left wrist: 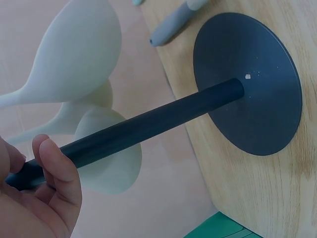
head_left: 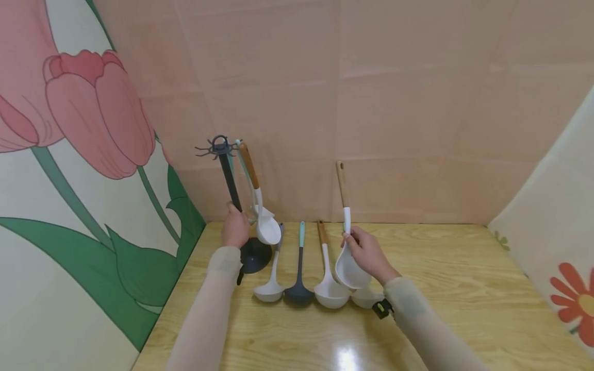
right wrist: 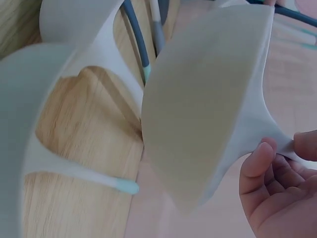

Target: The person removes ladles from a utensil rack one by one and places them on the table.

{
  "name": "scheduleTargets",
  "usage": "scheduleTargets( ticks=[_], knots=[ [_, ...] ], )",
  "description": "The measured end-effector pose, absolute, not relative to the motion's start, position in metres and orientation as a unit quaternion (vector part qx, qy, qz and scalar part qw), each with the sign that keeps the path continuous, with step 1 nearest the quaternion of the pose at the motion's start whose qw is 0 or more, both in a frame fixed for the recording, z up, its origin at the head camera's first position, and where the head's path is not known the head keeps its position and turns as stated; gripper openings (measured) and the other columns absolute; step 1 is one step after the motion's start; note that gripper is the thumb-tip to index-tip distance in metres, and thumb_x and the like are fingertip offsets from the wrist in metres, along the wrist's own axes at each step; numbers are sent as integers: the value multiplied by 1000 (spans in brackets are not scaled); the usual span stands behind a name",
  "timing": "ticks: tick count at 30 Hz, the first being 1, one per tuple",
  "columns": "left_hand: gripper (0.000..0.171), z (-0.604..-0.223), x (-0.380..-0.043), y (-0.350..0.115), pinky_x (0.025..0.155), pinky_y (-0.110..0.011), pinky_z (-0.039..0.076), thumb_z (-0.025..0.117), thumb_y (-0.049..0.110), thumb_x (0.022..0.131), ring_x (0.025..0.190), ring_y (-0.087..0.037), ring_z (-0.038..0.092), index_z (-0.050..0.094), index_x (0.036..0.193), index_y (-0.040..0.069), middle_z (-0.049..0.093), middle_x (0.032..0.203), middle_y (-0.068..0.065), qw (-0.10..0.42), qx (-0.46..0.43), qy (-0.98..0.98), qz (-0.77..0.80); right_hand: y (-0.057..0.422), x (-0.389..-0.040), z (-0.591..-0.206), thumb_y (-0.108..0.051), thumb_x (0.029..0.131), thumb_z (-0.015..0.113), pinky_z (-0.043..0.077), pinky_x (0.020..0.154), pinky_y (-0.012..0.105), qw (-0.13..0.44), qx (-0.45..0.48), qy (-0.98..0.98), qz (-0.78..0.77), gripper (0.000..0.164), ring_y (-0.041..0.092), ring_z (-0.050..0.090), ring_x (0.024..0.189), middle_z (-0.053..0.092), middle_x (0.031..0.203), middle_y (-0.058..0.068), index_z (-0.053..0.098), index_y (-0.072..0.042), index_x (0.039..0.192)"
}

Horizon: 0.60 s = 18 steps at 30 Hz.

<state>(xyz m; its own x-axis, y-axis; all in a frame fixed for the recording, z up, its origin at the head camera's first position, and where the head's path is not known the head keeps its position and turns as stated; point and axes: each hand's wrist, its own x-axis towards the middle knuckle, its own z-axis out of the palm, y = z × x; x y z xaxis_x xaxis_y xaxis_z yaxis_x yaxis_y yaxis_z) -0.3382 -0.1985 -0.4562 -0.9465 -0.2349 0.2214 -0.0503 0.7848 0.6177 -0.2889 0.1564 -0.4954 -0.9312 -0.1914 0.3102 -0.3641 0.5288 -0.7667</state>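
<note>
In the head view my left hand (head_left: 235,228) grips the dark pole (head_left: 229,180) of a utensil stand, with a ring of hooks (head_left: 220,148) at its top and a round base (left wrist: 267,119) below. A white ladle (head_left: 268,229) with a brown handle hangs from it, and more pale utensils hang behind, partly hidden. At the right, my right hand (head_left: 366,252) pinches the lower handle of another white ladle (head_left: 350,273), held up with its wooden handle pointing upward. Its bowl fills the middle of the right wrist view.
Along the table lie a pale ladle with a grey handle (head_left: 269,292), a dark ladle (head_left: 299,294) with a mint handle, and a white, brown-handled ladle (head_left: 331,296). Another pale ladle (head_left: 365,297) is partly covered by my right hand. A pink-covered wall (head_left: 417,129) stands behind.
</note>
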Motion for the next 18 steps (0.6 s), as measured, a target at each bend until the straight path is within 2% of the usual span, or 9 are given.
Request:
scheduleTargets(
  ticks=[11,18],
  knots=[
    [58,-457,-341,-199,77,-52,52,38,19,107,86,-38,66,11,151,-9,64,95,-24,133,77,-934,-322,181,-293,-504,-16,106,50,49,71,34,98,145,-883,435,21,17,62,76,71,84,9,64,-2,99],
    [59,-458,-340,-200,73,-49,52,37,20,108,81,-36,66,11,152,-8,65,92,-22,131,78,-934,-323,198,-293,-508,-16,105,50,49,72,38,87,124,-898,412,20,19,62,76,69,83,8,64,-1,100]
  ],
)
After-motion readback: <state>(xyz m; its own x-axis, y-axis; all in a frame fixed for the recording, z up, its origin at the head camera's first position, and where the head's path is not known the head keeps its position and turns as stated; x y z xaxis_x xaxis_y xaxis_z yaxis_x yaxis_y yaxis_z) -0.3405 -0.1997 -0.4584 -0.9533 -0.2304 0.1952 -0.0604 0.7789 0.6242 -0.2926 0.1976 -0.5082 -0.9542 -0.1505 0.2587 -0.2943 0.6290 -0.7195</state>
